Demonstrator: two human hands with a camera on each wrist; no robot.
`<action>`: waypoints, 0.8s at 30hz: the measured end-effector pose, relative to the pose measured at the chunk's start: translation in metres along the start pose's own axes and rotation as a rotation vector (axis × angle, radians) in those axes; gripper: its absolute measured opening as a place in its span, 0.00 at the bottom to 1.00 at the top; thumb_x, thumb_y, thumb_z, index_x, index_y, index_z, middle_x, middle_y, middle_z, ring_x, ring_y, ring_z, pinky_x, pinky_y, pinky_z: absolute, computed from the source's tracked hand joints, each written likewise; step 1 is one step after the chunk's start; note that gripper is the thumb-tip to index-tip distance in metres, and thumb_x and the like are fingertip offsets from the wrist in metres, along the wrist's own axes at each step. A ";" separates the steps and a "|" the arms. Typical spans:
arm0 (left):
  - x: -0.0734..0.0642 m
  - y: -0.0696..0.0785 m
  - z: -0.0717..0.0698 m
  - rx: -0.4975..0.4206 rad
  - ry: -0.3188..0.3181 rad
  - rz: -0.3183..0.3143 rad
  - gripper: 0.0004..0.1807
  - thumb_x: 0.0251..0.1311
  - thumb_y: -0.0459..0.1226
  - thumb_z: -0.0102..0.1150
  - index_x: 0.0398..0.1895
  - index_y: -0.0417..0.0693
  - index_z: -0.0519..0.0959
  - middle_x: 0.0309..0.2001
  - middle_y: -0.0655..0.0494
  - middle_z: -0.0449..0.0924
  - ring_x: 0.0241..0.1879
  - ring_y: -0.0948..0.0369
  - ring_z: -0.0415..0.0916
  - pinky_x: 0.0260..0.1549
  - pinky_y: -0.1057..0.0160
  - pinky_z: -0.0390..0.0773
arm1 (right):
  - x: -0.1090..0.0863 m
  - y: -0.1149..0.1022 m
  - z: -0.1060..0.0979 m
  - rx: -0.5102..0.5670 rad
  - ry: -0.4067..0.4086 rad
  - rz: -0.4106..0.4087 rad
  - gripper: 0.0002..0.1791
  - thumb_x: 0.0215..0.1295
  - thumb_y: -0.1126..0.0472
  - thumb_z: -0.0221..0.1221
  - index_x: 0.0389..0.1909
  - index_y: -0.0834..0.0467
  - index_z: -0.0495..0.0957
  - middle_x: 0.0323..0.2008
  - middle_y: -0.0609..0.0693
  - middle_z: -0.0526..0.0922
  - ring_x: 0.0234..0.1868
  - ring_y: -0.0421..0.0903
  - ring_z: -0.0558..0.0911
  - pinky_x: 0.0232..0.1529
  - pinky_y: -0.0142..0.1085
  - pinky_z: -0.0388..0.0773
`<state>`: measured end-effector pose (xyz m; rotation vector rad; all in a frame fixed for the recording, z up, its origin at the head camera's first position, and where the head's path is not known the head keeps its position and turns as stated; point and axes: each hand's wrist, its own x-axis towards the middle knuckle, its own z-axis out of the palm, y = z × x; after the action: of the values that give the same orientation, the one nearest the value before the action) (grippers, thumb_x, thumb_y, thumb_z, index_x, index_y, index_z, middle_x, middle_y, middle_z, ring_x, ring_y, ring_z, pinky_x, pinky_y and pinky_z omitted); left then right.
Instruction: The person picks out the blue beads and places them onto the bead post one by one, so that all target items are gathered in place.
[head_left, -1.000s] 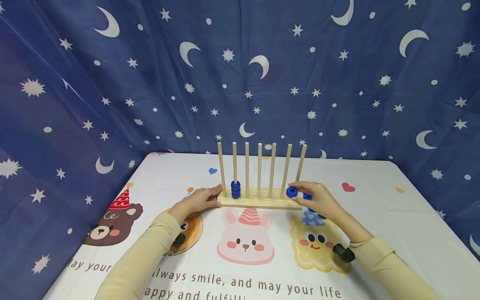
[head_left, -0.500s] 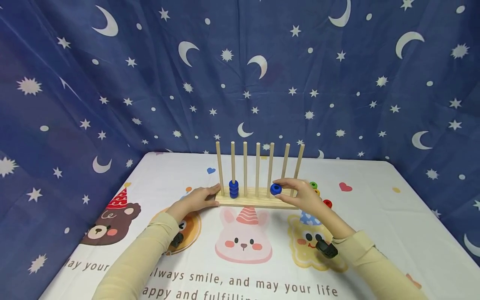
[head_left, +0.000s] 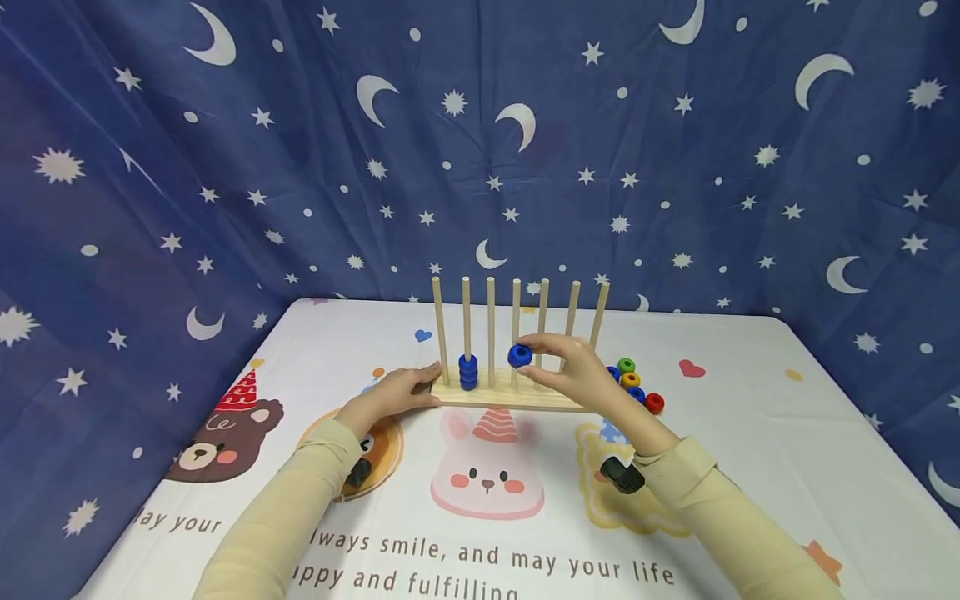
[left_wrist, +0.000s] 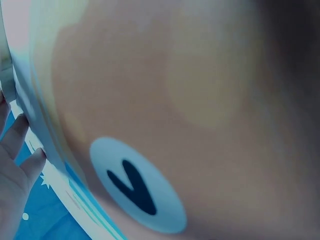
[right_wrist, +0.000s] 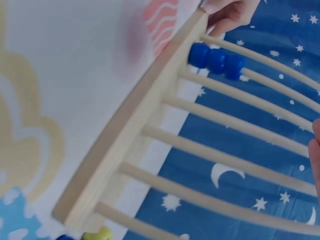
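A wooden peg rack (head_left: 517, 399) with several upright pegs stands on the table. My left hand (head_left: 393, 392) grips its left end, thumb in front and fingers behind; the right wrist view shows the same left hand (right_wrist: 235, 15) at the board's end. Three blue beads (head_left: 468, 372) are stacked on the second peg from the left. My right hand (head_left: 573, 371) pinches another blue bead (head_left: 513, 359) between thumb and fingers, in front of the fourth peg and above the base. At the right wrist view's edge only the right fingertips (right_wrist: 315, 150) show.
Loose beads lie by the rack's right end: a green bead (head_left: 626, 365), a yellow bead (head_left: 630, 381), a red bead (head_left: 655, 403) and blue ones, partly behind my right arm. A blue star-patterned curtain (head_left: 420, 167) hangs behind the printed white tablecloth (head_left: 720, 417).
My right hand has carried the blue bead leftward along the rack, from near the right-hand pegs to the fourth peg, and slightly higher. My left hand stays on the rack's end.
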<state>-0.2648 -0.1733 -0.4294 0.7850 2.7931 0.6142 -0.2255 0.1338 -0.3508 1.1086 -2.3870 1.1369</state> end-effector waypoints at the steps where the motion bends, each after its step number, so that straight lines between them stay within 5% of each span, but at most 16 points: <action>1: 0.000 0.000 0.000 -0.004 0.000 -0.005 0.36 0.59 0.45 0.60 0.67 0.37 0.62 0.69 0.44 0.60 0.67 0.43 0.59 0.67 0.47 0.60 | 0.002 -0.002 0.000 0.003 0.000 0.000 0.19 0.56 0.67 0.65 0.50 0.66 0.78 0.48 0.60 0.83 0.46 0.54 0.84 0.52 0.46 0.79; 12: 0.002 0.001 -0.002 0.012 -0.013 -0.006 0.36 0.58 0.46 0.61 0.66 0.37 0.63 0.68 0.43 0.61 0.66 0.42 0.61 0.66 0.47 0.62 | 0.023 -0.015 0.004 0.031 0.043 -0.088 0.19 0.54 0.69 0.65 0.48 0.68 0.78 0.45 0.61 0.84 0.44 0.53 0.85 0.50 0.43 0.80; 24: 0.003 0.002 -0.003 0.014 -0.009 -0.023 0.36 0.57 0.47 0.62 0.66 0.39 0.64 0.68 0.44 0.62 0.66 0.42 0.61 0.66 0.46 0.62 | 0.053 -0.031 -0.008 -0.008 0.049 -0.092 0.19 0.56 0.67 0.65 0.49 0.68 0.77 0.46 0.61 0.84 0.46 0.53 0.84 0.53 0.44 0.79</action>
<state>-0.2675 -0.1712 -0.4257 0.7553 2.7967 0.5863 -0.2387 0.0998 -0.3010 1.1616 -2.2764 1.1105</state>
